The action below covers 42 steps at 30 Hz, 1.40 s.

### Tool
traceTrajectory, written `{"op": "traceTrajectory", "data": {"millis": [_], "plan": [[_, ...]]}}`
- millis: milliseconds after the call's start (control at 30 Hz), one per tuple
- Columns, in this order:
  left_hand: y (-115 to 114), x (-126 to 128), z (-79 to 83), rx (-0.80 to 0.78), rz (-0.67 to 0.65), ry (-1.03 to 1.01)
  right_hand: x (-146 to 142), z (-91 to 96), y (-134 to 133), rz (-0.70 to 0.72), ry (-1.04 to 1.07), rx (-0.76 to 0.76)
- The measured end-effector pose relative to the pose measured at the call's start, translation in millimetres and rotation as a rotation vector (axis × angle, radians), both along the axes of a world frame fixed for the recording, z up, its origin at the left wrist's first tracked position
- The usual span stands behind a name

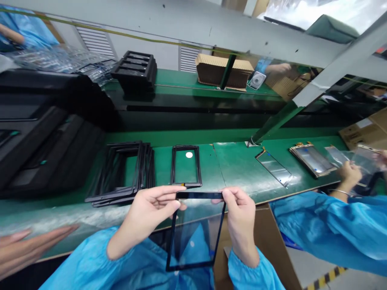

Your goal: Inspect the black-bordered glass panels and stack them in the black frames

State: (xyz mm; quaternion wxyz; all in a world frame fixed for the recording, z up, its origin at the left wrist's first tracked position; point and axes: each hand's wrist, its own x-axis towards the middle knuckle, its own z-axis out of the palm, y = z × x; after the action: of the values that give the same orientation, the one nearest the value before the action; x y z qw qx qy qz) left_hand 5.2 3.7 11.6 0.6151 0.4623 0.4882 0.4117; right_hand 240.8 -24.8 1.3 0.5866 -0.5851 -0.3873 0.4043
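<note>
Between my hands I hold a touch screen glass panel (196,231), clear with a black border, tilted over the table's front edge and my blue sleeves. My left hand (154,209) pinches its upper left corner with thumb and fingers. At the upper right corner, my right hand (241,213) grips it the same way. Just beyond the panel, a black rectangular frame (198,165) lies flat on the green table (238,173), with a white round spot showing inside it. A stack of similar black frames (142,173) sits to the left.
Black foam trays (45,149) are piled at the far left. Farther right lie a glass panel (273,167) and a panel stack (313,159). A co-worker's hand (350,175) handles clear film; another person's hand (36,245) is at lower left. A cardboard box (266,245) stands below.
</note>
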Motion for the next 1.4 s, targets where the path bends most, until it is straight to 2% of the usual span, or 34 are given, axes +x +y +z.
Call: {"op": "traceTrajectory", "data": {"millis": [167,233,300,367,467,567,667,767,867,933,1033,1100,1167,1300,1400], "plan": [[10,7,1.1,-0.066,0.025,-0.078,3,-9.3,-2,0.156,0.159,-0.031],[11,8,-1.0,-0.061,-0.003,-0.117,4,-9.1,-4,0.144,0.186,-0.048],[9,5,-4.1,-0.008,-0.028,-0.109,7,-7.5,-5,0.07,0.189,-0.03],[5,2,-7.2,0.126,-0.009,0.008,9,-5.4,-6,-0.002,0.179,-0.002],[0,-2,-9.3,0.445,0.028,0.327,10,-2.0,-8,-0.07,0.147,0.026],[-2,-2,-7.0,0.684,-0.019,0.527,7,1.7,-12,-0.092,0.096,0.048],[0,-1,-2.3,0.798,-0.079,0.668,1,5.4,-18,-0.101,0.022,0.067],[7,0,2.7,0.838,-0.251,0.893,-2,7.0,-25,-0.075,-0.061,0.071],[13,1,6.6,0.849,-0.399,1.008,-1,6.4,-29,-0.035,-0.099,0.055],[15,1,9.0,0.854,-0.387,0.966,0,5.6,-30,-0.033,-0.08,0.034],[19,-4,12.7,0.814,-0.22,0.828,5,4.0,-27,-0.067,0.007,-0.007],[23,-10,13.6,0.725,-0.055,0.772,8,2.3,-25,-0.099,0.067,-0.037],[27,-16,11.5,0.603,0.001,0.733,12,0.5,-22,-0.127,0.11,-0.054],[25,-14,1.7,0.383,-0.185,0.599,16,-2.5,-20,-0.149,0.167,-0.06],[17,-6,-1.4,0.218,-0.221,0.386,16,-4.5,-19,-0.143,0.189,-0.071]]}}
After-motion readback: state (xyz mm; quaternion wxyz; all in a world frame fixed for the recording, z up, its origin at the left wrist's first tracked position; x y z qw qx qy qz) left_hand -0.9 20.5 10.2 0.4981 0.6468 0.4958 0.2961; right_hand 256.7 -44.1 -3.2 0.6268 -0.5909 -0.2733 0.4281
